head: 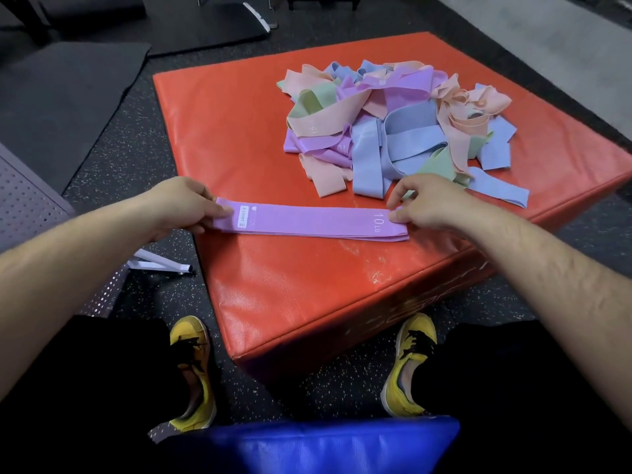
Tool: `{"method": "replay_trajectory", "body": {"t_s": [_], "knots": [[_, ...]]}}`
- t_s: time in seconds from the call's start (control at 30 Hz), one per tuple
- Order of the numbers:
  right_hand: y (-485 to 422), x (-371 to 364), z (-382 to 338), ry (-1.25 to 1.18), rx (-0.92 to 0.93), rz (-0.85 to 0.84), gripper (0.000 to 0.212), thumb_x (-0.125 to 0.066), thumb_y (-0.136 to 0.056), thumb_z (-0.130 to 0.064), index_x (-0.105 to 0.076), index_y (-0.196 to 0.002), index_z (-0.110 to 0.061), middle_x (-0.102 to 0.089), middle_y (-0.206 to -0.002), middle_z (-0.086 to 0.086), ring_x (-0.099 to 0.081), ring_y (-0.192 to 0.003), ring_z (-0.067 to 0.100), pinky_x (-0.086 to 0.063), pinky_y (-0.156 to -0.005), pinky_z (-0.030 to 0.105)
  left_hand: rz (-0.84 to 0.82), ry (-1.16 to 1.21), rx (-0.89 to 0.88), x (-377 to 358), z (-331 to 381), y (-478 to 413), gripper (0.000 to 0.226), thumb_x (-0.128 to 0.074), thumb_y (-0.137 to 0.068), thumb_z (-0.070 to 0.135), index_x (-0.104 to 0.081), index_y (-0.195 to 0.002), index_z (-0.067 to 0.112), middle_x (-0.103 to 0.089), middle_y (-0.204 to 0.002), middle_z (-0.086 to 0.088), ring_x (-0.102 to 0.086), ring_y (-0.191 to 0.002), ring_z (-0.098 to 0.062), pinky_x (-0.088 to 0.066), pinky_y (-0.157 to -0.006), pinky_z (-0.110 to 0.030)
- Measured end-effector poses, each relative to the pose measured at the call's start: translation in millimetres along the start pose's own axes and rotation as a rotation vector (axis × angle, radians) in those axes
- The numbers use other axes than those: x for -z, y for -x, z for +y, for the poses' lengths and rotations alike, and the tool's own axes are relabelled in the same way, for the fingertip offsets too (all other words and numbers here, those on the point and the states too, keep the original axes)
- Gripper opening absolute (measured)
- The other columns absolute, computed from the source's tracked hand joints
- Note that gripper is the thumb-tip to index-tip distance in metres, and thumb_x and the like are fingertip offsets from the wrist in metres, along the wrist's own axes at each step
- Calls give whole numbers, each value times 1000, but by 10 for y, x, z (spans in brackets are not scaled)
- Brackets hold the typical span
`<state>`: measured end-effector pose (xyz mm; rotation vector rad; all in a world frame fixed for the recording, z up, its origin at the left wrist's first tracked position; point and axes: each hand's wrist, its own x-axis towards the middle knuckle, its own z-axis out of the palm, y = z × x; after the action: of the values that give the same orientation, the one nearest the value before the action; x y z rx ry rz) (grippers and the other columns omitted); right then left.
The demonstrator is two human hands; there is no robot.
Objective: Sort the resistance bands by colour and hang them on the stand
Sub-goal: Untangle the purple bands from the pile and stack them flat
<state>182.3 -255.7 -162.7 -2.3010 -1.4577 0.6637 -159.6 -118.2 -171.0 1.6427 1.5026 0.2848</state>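
A flat stack of purple bands [311, 222], marked 10 LB, lies stretched out across the near part of the red padded box [239, 131]. My left hand [184, 203] pinches the stack's left end between thumb and fingers. My right hand [420, 203] pinches its right end. Behind the stack sits a tangled pile of bands [393, 124] in purple, blue, peach and green. The stand is not in view.
Black mats [68, 90] lie on the speckled floor at the left. A white bracket [160, 263] lies on the floor by the box's left side. My yellow shoes [193, 367] flank the box's near corner, and a blue pad [325, 446] is below me.
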Motion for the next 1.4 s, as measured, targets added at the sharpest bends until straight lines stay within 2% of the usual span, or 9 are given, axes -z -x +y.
{"method": "replay_trajectory", "body": {"t_s": [0.23, 0.43, 0.63, 0.77, 0.87, 1.03, 1.17, 1.3, 1.4], "knots": [[-6, -103, -6, 83, 32, 13, 20, -76, -79, -9, -67, -70, -25, -60, -68, -13, -55, -63, 4, -41, -62, 24, 105, -78, -74, -87, -78, 16, 26, -80, -83, 21, -58, -88, 9, -64, -73, -10, -58, -57, -19, -54, -57, -30], [69, -139, -10, 137, 83, 36, 8, -75, -79, -12, -73, -76, -19, -58, -65, -12, -52, -60, 2, -36, -55, 19, 166, -266, -199, -129, -81, 48, 25, -78, -84, 27, -55, -86, 16, -64, -72, -10, -59, -51, -24, -56, -62, -41], [99, -95, -28, 192, 130, 51, 2, -73, -81, -20, -74, -80, -21, -58, -66, -12, -50, -63, 0, -35, -57, 20, 163, -433, -212, -100, 4, 65, 16, -75, -83, 28, -63, -79, 18, -63, -72, -2, -59, -67, -21, -40, -54, -29], [31, 28, -186, 131, 154, 106, 6, -71, -85, -27, -72, -83, -21, -56, -69, -10, -52, -67, 10, -33, -56, 17, 195, -430, -252, -91, 231, 41, 16, -70, -86, 29, -66, -82, 14, -60, -66, 0, -55, -61, -17, -36, -52, -27], [-74, 76, -378, 103, 192, 163, 8, -66, -88, -28, -71, -88, -22, -62, -79, -7, -55, -77, 14, -36, -59, 24, 211, -352, -352, -188, 491, -112, 13, -70, -88, 26, -66, -83, 14, -60, -69, 1, -54, -59, -14, -36, -52, -27], [-416, -74, -657, 207, 262, 148, 13, -61, -91, -28, -70, -99, -24, -64, -107, 3, -59, -103, 24, -46, -85, 32, 188, -364, -648, -538, 904, -468, 5, -68, -87, 16, -69, -89, 11, -58, -85, -1, -53, -82, -22, -38, -72, -29], [-728, -144, -824, 273, 258, 189, 32, -54, -94, -24, -64, -124, -26, -46, -135, 7, -37, -130, 32, -39, -107, 40, 175, -541, -786, -722, 1060, -728, 30, -59, -82, 28, -70, -106, 15, -62, -110, -7, -57, -107, -32, -48, -87, -42], [-984, -119, -922, 376, 140, 168, 39, -50, -93, -27, -58, -129, -16, -45, -138, 8, -29, -133, 34, -36, -102, 39, 163, -581, -766, -809, 1208, -878, 34, -65, -85, 27, -67, -118, 20, -58, -127, -2, -51, -122, -27, -44, -90, -37], [-1034, -156, -902, 368, 48, 132, 31, -54, -91, -32, -58, -114, -12, -52, -130, 6, -32, -128, 34, -33, -93, 36, 177, -578, -767, -858, 1266, -945, 35, -65, -87, 26, -65, -121, 19, -57, -130, -1, -48, -126, -25, -39, -89, -33]]}}
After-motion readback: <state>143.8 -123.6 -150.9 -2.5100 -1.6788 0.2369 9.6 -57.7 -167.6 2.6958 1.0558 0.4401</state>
